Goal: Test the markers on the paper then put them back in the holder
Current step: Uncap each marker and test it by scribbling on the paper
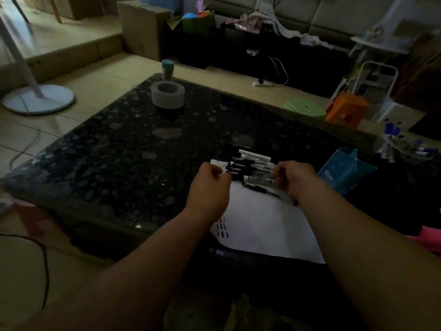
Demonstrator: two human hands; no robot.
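A dim living room seen from above a low table [124,149] with a dark, speckled stone top. At its far end are a grey roll of tape [168,94] and, behind it, a teal-lidded jar [167,68]. Beyond the table are tiled floor, a white fan base [38,99], a cardboard box [143,29], a pale sofa [322,15], and green [305,107] and orange [346,108] stools. A white paper [265,225] lies at the near edge, with short dark test strokes [222,228] at its left. Several black-and-white markers [248,161] lie side by side at its far end. The blue holder [343,170] sits just right of the paper. The left hand [210,180], fingers curled, pinches the black cap end of a labelled marker [260,180]; the right hand [296,179] curls round its other end.
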